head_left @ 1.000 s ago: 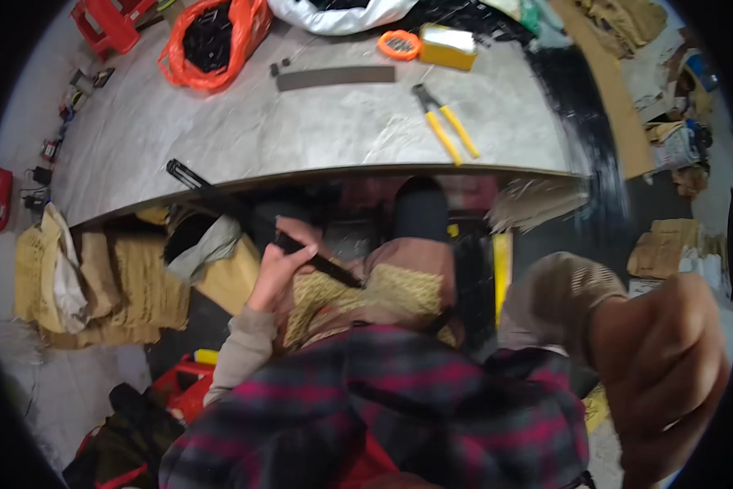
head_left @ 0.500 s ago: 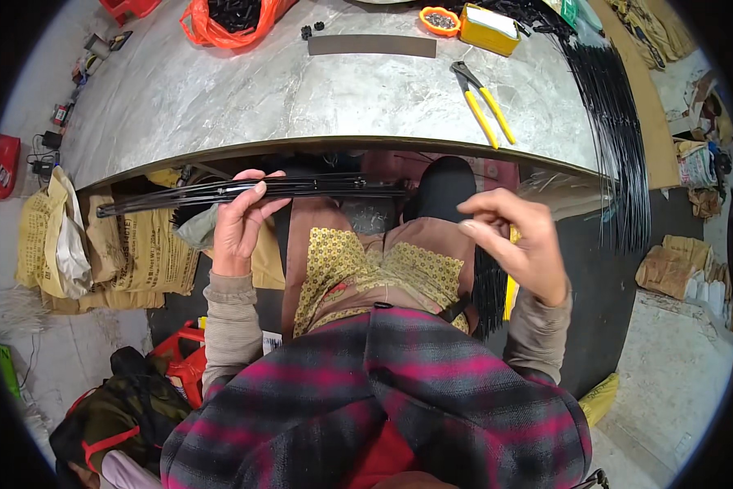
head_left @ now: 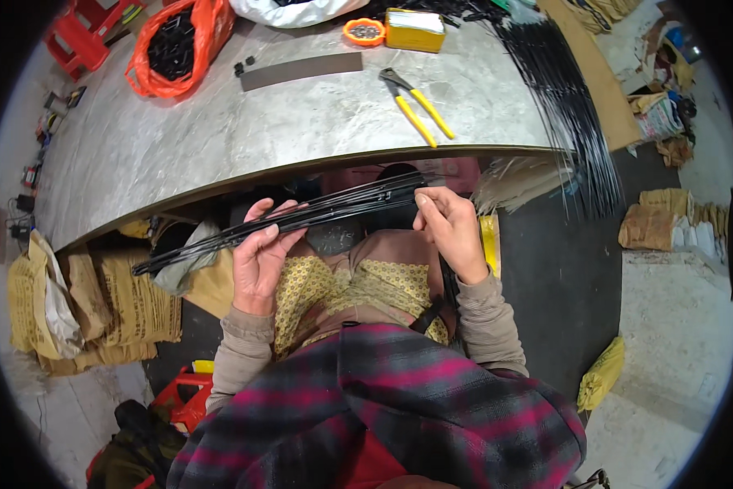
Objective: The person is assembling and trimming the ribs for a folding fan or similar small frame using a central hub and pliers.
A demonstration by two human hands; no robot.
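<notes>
A bundle of thin black rods with small joints, like umbrella ribs point(head_left: 331, 213), lies slantwise above my lap, its right end higher than its left. My left hand point(head_left: 258, 259) is closed round its middle, thumb in front and fingers behind. At the right end, my right hand point(head_left: 454, 232) pinches the rod tips between thumb and fingers. Exactly how many rods it grips is hidden. Beyond the bundle, end-cutting pliers point(head_left: 415, 104) with yellow handles rest on the grey table point(head_left: 301, 114), touched by neither hand.
On the table are a dark flat strip point(head_left: 301, 71), an orange bag point(head_left: 148, 61) of black pieces, an orange dish point(head_left: 364, 33) of small metal parts and a yellow tin point(head_left: 415, 30). Many long black rods point(head_left: 566, 106) hang over the right edge. Sacks point(head_left: 138, 301) stand at the left.
My right hand has moved left from the air onto the right end of the bundle. The bundle's right end has tilted up. My view has shifted to the right.
</notes>
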